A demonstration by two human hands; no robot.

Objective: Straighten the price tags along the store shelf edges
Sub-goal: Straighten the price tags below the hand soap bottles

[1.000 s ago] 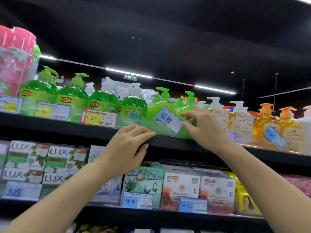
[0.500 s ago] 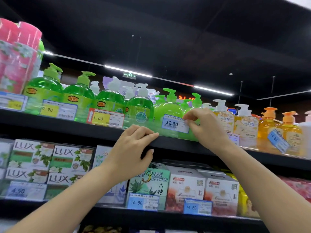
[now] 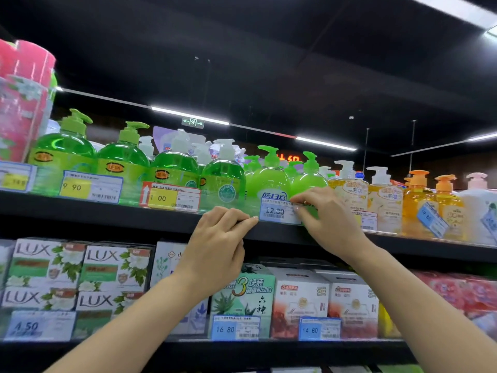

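My left hand (image 3: 215, 254) rests curled fingers on the black shelf edge (image 3: 107, 214); my right hand (image 3: 326, 219) pinches the blue-bordered paper 12.80 price tag (image 3: 277, 212), now nearly level. Next, I judge: the tilted blue tag (image 3: 430, 219) farther right

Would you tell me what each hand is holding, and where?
The right hand pinches the 12.80 price tag at its right end; the left hand rests on the shelf edge.

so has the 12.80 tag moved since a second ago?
Yes. The 12.80 tag, pinched by the right hand, has rotated from a steep tilt to lie level along the shelf edge.
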